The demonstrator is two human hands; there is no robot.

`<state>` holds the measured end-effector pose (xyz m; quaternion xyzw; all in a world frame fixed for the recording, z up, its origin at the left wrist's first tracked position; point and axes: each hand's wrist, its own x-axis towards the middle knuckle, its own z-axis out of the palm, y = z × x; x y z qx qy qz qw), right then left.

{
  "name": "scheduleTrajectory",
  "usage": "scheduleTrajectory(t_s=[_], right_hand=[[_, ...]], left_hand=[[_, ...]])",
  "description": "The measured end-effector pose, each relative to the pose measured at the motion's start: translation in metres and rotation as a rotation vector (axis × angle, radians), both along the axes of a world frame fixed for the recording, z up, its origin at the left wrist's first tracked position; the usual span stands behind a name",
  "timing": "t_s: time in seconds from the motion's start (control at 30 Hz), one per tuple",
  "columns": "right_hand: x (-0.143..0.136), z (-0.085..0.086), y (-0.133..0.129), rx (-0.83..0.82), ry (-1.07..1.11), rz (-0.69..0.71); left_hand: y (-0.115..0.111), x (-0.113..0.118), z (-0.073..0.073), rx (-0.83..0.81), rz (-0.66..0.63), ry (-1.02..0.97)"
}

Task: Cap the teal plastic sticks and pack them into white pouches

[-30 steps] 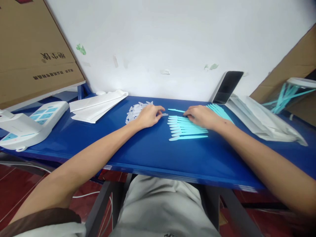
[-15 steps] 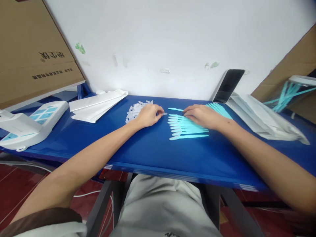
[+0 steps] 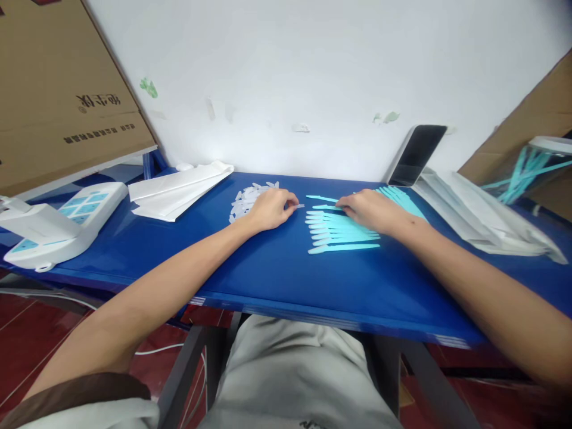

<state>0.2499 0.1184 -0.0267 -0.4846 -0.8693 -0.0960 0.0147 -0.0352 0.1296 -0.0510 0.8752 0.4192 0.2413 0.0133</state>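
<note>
My left hand pinches a small translucent cap between thumb and fingertips, its tip pointing right. Just behind that hand lies a pile of similar clear caps. Facing it, my right hand has its fingers closed on the handle end of a turquoise eyebrow razor, whose head points left toward the cap. A gap separates razor and cap. Beyond it another turquoise razor lies alone. Under and in front of my right hand runs a row of razors, and more razors fan out behind the wrist.
A phone leans against the wall at the back right, near white plastic bags. A tub of turquoise sticks stands far right. Left are a folded white bag, a power strip and a cardboard box.
My right hand has shifted slightly right and now has a razor in its fingers, drawn apart from the row. My left hand stays in place with the cap.
</note>
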Motion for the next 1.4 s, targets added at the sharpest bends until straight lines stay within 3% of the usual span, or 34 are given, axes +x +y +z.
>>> scheduleTrajectory(t_s=[0.27,0.5,0.7,1.13,1.4], right_hand=[[-0.001,-0.003,0.001,0.042,-0.053,0.025],[0.001,0.001,0.004,0.014,0.052,-0.006],[-0.002,-0.001,-0.002,0.082,0.169,0.078],[-0.007,-0.002,-0.006,0.066,0.154,0.139],[-0.031,-0.001,-0.011,0.074,0.101,0.196]], left_hand=[[0.000,-0.001,-0.001,0.004,-0.016,-0.005],[-0.001,0.000,0.002,-0.008,-0.019,-0.001],[-0.001,0.002,0.001,-0.004,-0.015,-0.005],[-0.006,0.004,0.005,-0.023,-0.047,0.002],[-0.004,0.013,0.002,-0.047,-0.055,-0.030]])
